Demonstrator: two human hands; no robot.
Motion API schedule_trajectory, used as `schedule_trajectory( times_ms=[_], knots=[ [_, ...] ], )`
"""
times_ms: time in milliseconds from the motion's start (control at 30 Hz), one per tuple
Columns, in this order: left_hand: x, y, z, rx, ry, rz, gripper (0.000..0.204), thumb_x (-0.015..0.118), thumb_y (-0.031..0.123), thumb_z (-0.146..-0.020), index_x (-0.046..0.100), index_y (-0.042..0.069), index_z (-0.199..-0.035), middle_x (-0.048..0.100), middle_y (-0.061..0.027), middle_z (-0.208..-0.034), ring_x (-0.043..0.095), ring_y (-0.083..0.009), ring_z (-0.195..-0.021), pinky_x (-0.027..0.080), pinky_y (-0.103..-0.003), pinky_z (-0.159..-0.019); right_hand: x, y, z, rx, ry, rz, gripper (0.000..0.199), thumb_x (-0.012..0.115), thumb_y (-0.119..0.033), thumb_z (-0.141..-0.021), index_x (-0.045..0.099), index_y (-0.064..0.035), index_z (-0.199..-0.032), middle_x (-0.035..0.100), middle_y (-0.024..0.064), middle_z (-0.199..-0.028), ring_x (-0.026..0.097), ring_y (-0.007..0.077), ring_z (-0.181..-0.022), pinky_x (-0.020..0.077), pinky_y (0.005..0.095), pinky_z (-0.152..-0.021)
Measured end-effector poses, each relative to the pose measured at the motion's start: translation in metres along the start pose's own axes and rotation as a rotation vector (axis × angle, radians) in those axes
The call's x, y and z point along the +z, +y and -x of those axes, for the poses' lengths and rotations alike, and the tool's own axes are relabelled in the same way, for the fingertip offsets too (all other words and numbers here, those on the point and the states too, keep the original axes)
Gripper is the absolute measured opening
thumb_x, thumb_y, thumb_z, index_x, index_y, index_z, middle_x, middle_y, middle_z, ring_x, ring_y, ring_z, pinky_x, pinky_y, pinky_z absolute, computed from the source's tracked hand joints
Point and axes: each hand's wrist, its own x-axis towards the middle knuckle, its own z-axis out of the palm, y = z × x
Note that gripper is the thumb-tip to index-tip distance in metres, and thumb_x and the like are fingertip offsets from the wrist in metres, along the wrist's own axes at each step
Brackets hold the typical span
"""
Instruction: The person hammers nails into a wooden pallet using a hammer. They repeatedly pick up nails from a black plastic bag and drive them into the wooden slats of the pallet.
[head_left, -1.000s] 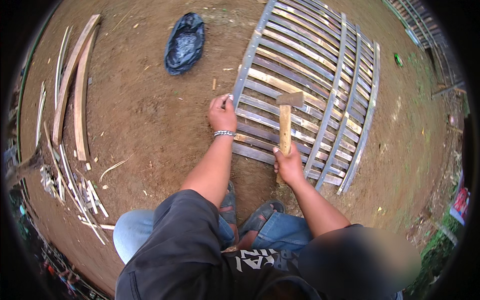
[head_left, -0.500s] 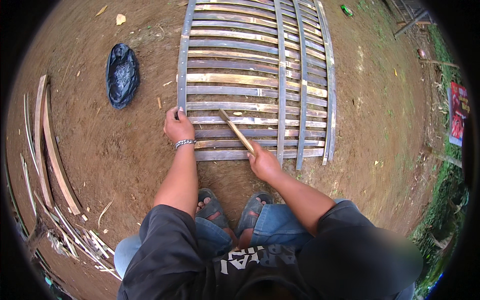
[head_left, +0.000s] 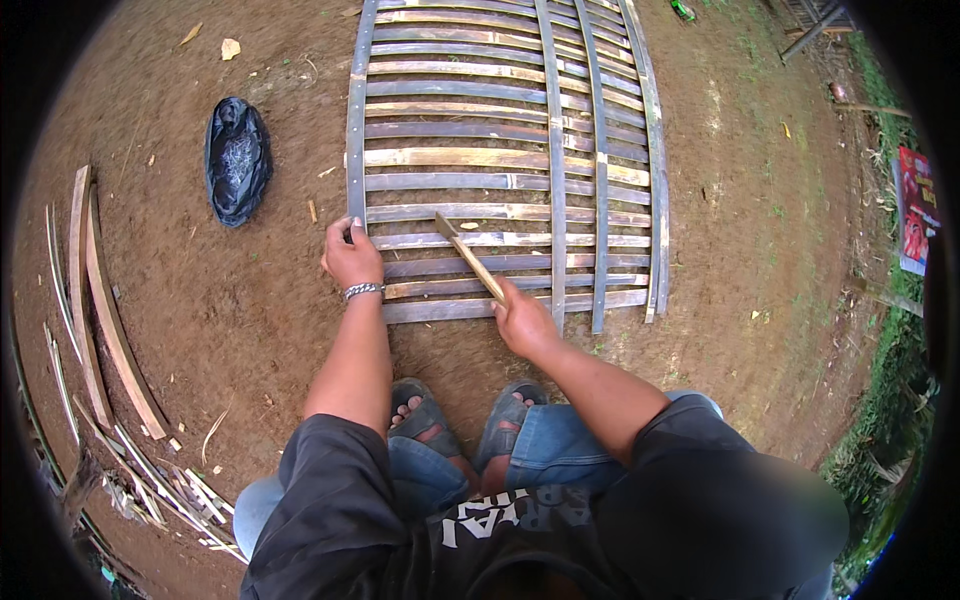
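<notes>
Since the frame before, we see that the hammer (head_left: 468, 256) has come lower and now lies with its handle slanting over the slats, and the bamboo panel (head_left: 505, 160) appears larger and more straight in the view.

Our right hand (head_left: 524, 322) is closed around the lower end of the wooden handle, at the near edge of the panel. The dark head of the hammer points away from us and to the left, over a slat in the lower part of the panel; we cannot tell if it touches the slat.

Our left hand (head_left: 351, 255) rests at the left rail of the panel, fingers bent together and the tips pressing on the rail. We cannot tell if something small is pinched between them. A metal bracelet (head_left: 363, 291) is on this wrist.

The panel lies flat on the bare soil ground (head_left: 780, 250), directly before our two sandals (head_left: 470, 425). A black plastic bag (head_left: 236, 158) lies on the ground to the left of the panel, well apart from it. Farther left, some loose bamboo strips (head_left: 100, 320) lie in a pile.
</notes>
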Motion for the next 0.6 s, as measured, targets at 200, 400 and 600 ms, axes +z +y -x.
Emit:
schedule_trajectory(
  times_ms=[200, 400, 600],
  knots=[
    [0.0, -0.003, 0.0, 0.026, 0.0, -0.007, 0.018, 0.068, 0.022, -0.095, 0.07, 0.005, -0.1, 0.074, -0.0133, -0.09, 0.071, -0.0275, -0.082, 0.054, -0.04, -0.081, 0.001, 0.0, 0.004, -0.066, 0.014, 0.034, 0.047, 0.053, -0.021, -0.101, 0.044, -0.0136, -0.146, 0.069, 0.0264, -0.11, 0.066, 0.0467, -0.101, 0.0517, 0.0558, -0.089],
    [-0.004, 0.004, 0.002, 0.003, -0.027, -0.042, 0.019, 0.067, 0.025, -0.096, 0.07, 0.007, -0.1, 0.074, -0.0127, -0.096, 0.07, -0.0301, -0.088, 0.05, -0.042, -0.088, 0.006, 0.01, -0.005, -0.118, 0.072, 0.062, 0.047, 0.054, -0.021, -0.1, 0.044, -0.0162, -0.146, 0.068, 0.0246, -0.113, 0.066, 0.0455, -0.101, 0.0525, 0.0551, -0.089],
    [-0.004, 0.001, 0.001, -0.056, -0.091, 0.01, 0.016, 0.065, 0.024, -0.094, 0.068, 0.009, -0.101, 0.075, -0.0113, -0.109, 0.067, -0.0313, -0.103, 0.039, -0.044, -0.101, 0.006, 0.009, -0.006, -0.098, 0.087, 0.069, 0.047, 0.055, -0.019, -0.099, 0.046, -0.0159, -0.145, 0.068, 0.0244, -0.115, 0.066, 0.0457, -0.102, 0.0525, 0.0546, -0.09]
  ],
)
